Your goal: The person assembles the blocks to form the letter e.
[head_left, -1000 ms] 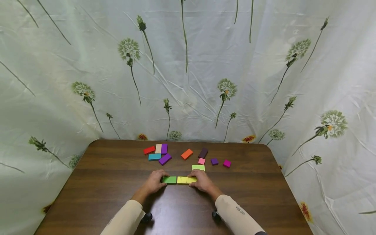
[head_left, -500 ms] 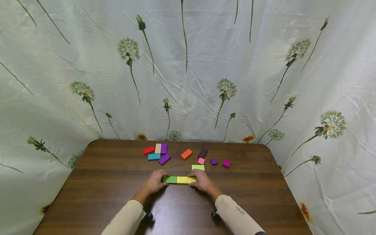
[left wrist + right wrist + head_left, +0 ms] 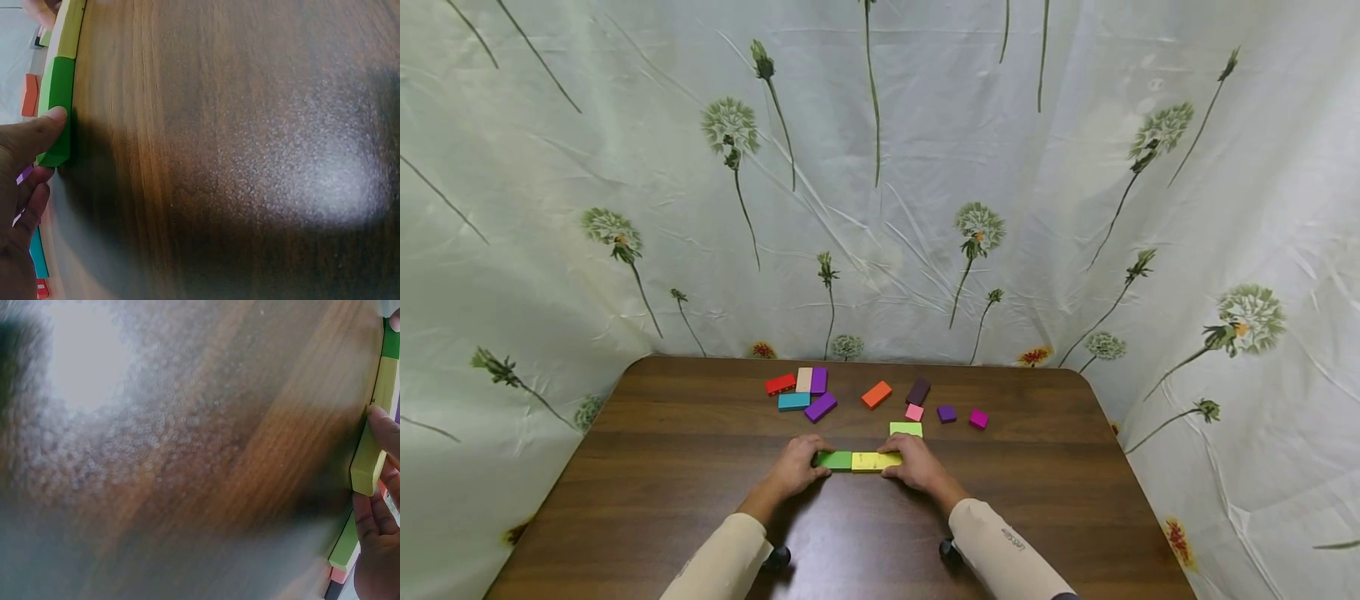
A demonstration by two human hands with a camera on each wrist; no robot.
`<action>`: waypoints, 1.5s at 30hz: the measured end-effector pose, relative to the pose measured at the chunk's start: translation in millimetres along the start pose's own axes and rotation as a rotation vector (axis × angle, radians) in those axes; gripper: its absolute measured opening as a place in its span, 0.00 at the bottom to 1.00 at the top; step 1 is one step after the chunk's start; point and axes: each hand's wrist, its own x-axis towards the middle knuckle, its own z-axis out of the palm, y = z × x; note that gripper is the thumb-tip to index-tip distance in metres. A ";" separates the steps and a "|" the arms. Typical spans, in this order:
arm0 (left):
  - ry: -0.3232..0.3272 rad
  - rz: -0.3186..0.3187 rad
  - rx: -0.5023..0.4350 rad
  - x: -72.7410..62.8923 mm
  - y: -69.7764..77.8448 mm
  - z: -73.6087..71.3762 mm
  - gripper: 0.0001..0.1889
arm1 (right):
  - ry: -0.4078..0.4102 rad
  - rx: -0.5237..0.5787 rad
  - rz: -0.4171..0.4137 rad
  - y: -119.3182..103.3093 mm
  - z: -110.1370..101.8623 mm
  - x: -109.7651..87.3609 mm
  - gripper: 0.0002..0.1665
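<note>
Nothing has moved: the left hand point(image 3: 793, 468) still pinches the green block point(image 3: 835, 459), the right hand point(image 3: 917, 465) the yellow block point(image 3: 875, 461). Fingertips partly hide both blocks' outer ends.

Dark brown wood-grain counter point(image 3: 662, 467): smooth, glossy, mirrors light. Green rectangular block point(image 3: 834, 459) and yellow rectangular block point(image 3: 876, 461): painted, matt, smooth. Dandelion-print backdrop sheet point(image 3: 925, 167): thin, creased, faint sheen.
</note>
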 end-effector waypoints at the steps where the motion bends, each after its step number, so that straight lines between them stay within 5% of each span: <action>1: 0.001 0.001 0.004 0.1 0.1 0.2 0.15 | 0.001 0.002 0.000 0.1 0.0 -0.1 0.18; 45: -0.007 -0.017 -0.001 -1.0 1.2 -0.1 0.15 | -0.005 0.001 0.039 -1.0 3.3 -3.2 0.18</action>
